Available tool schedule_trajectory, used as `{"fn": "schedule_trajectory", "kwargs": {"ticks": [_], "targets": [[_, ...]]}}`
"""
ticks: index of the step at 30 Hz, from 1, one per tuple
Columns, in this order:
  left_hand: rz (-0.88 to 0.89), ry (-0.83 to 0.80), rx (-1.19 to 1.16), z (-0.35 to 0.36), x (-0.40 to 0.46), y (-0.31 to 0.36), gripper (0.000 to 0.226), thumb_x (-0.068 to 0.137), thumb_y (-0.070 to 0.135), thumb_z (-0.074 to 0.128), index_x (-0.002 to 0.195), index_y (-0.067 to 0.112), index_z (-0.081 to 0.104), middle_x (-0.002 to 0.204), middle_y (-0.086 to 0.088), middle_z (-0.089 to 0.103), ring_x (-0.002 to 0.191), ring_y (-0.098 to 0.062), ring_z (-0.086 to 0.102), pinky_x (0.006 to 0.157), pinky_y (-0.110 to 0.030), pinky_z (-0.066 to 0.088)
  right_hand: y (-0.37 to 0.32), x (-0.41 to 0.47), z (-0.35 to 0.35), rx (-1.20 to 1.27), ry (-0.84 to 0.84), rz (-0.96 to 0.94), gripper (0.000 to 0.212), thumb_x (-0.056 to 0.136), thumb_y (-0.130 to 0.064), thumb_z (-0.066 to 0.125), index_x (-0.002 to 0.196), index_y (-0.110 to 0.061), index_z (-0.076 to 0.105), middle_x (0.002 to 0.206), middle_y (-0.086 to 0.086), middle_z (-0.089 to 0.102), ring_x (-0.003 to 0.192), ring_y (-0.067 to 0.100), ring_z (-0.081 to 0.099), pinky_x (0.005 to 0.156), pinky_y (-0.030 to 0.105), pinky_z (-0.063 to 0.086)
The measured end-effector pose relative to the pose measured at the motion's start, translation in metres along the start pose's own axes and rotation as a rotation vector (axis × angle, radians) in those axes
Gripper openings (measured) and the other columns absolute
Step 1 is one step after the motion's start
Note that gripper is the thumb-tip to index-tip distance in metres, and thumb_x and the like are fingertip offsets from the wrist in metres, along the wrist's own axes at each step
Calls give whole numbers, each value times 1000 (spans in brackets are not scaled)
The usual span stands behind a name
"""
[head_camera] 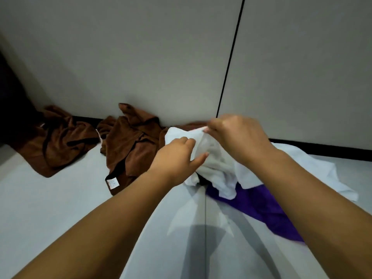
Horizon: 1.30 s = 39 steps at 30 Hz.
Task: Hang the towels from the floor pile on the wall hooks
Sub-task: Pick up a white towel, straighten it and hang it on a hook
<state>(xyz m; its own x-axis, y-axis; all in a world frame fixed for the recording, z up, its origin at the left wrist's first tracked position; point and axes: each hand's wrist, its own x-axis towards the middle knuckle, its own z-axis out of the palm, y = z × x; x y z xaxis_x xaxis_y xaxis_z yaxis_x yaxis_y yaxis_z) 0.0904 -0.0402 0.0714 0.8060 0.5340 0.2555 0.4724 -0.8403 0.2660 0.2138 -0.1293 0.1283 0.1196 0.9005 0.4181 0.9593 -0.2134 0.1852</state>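
A white towel (pixel 219 168) lies bunched on the floor against the wall, partly lifted at its top edge. My right hand (pixel 237 135) pinches that top edge near the wall. My left hand (pixel 177 158) grips the towel's folds just below and to the left. A purple towel (pixel 257 206) spreads out under the white one toward the right. One brown towel (pixel 132 146) lies crumpled to the left of my hands, a white label at its near corner. A second brown towel (pixel 58 141) lies further left. No wall hooks are in view.
The grey wall (pixel 141 57) rises right behind the pile, with a dark vertical seam (pixel 231 57) and a black skirting strip (pixel 322 148). Pale floor (pixel 60 208) stretches toward me. A dark opening (pixel 10 109) sits at the far left.
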Motion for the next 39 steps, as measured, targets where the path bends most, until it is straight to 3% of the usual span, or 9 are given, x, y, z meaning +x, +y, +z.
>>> {"fn": "schedule_trajectory", "kwargs": {"ticks": [4, 7, 10, 15, 21, 24, 28, 33, 39], "targets": [[-56, 142, -223, -31, 7, 23, 49, 93, 52, 43, 116, 11, 55, 117, -3, 58, 105, -21, 54, 87, -39, 45, 9, 16, -45, -22, 321, -25, 34, 93, -35, 49, 86, -7, 67, 71, 14, 58, 62, 38, 59, 52, 27, 28], [-87, 266, -376, -44, 9, 31, 33, 96, 42, 41, 92, 13, 56, 96, -1, 60, 88, -21, 56, 71, -37, 46, 6, 18, -61, 19, 442, -27, 44, 91, -42, 41, 85, -8, 68, 69, 13, 60, 60, 36, 58, 51, 31, 39], [-116, 333, -470, -49, 7, 35, 33, 99, 26, 34, 66, 19, 34, 71, 1, 47, 69, -22, 46, 56, -34, 32, -2, 10, -60, 38, 399, -29, 50, 89, -44, 34, 81, -8, 67, 68, 12, 59, 59, 36, 58, 51, 29, 38], [-286, 410, -666, -44, 7, 29, 33, 101, 24, 28, 68, 22, 29, 76, -1, 46, 86, -37, 54, 70, -41, 42, -6, -9, -44, 48, 102, 35, 42, 92, -53, 42, 101, -15, 59, 94, 6, 58, 86, 33, 58, 61, 31, 31], [-127, 216, -241, -45, -2, 23, 37, 95, 52, 35, 84, 16, 34, 81, -10, 59, 81, -36, 56, 63, -39, 38, 0, -23, -27, 89, 23, 209, 44, 95, -53, 31, 96, -15, 55, 79, 4, 59, 70, 25, 49, 60, 30, 34], [-123, 136, -86, -38, -3, 15, 45, 90, 58, 39, 69, 21, 26, 70, 0, 46, 75, -30, 53, 57, -34, 29, 9, -25, -16, 96, 88, 247, 45, 96, -51, 36, 76, -13, 51, 65, 7, 55, 60, 29, 48, 54, 29, 32], [-146, 179, -67, -26, 3, 11, 38, 95, 49, 40, 75, 18, 33, 74, 1, 48, 78, -28, 53, 59, -32, 27, 14, -26, -1, 59, 320, 159, 46, 87, -44, 49, 55, -11, 51, 38, 7, 45, 31, 25, 34, 44, 19, 25], [-139, 235, -35, -22, 8, 15, 30, 97, 41, 40, 83, 17, 30, 79, 2, 42, 69, -24, 39, 54, -33, 18, 25, -29, 1, 15, 390, 194, 51, 89, -46, 42, 56, -9, 54, 38, 7, 42, 33, 20, 28, 48, 13, 19], [-181, 291, -16, -24, 13, 8, 16, 93, 10, 44, 89, 16, 29, 92, -6, 48, 81, -29, 48, 61, -33, 28, 41, -29, -5, -44, 382, 255, 56, 90, -49, 40, 56, -7, 55, 39, 8, 41, 31, 22, 32, 48, 16, 22]]}}
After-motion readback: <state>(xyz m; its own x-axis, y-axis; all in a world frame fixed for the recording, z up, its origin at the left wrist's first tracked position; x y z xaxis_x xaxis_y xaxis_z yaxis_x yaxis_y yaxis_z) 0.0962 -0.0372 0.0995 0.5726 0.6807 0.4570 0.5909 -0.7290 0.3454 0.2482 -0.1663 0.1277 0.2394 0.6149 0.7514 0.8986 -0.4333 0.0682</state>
